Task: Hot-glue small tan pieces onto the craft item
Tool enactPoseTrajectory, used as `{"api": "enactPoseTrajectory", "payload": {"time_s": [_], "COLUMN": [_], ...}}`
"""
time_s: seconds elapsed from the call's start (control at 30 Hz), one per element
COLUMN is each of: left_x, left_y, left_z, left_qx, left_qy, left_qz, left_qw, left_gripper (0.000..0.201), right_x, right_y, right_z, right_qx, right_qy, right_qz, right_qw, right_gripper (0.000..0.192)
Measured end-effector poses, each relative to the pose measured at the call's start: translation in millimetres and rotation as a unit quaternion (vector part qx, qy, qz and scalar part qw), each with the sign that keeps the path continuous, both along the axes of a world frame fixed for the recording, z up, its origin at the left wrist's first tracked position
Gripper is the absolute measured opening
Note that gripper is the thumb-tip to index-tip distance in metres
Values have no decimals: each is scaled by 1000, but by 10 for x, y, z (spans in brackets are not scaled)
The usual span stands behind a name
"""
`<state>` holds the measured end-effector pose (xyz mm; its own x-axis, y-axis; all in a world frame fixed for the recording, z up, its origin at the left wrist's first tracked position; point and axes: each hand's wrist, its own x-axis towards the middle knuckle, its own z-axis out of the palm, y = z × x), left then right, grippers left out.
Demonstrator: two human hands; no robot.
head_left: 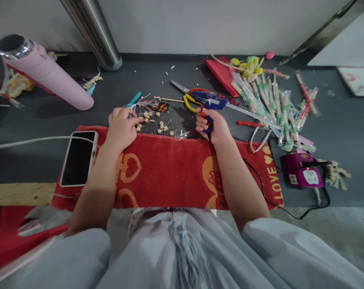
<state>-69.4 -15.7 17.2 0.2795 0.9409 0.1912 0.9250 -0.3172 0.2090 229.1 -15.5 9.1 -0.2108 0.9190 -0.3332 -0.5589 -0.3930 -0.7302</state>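
Grey surface (115, 88), red towel (169, 172) along the near edge. Just beyond it, pale small pieces (161, 129): some look clumped, others single; we judge the work partway. Left hand (121, 129) curls over them; we cannot tell if it pinches any. Right hand (215, 125) wraps the blue glue gun (219, 103), its label unreadable. Towel reads "LOVE".
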Motion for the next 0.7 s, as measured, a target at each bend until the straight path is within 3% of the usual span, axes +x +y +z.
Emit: {"api": "enactPoseTrajectory", "payload": {"time_s": [0.13, 0.3, 0.57, 0.7], "left_x": [30, 6, 91, 120], "left_y": [-31, -17, -52, -64], "left_z": [62, 83, 65, 36], "left_qx": [-9, -12, -38, -27], "left_qy": [17, -4, 5, 16], "left_qz": [51, 63, -27, -13], "left_qw": [999, 998, 999, 999], "left_gripper": [43, 40, 39, 40], "right_x": [-1, -4, -1, -2], "right_y": [0, -1, -2, -2], "right_z": [3, 9, 0, -6], "right_qx": [2, -2, 4, 7], "right_qy": [-21, -32, -14, -12], "right_qz": [2, 0, -1, 0], "right_qw": [1000, 999, 1000, 1000], "right_gripper": [8, 10, 9, 8]}}
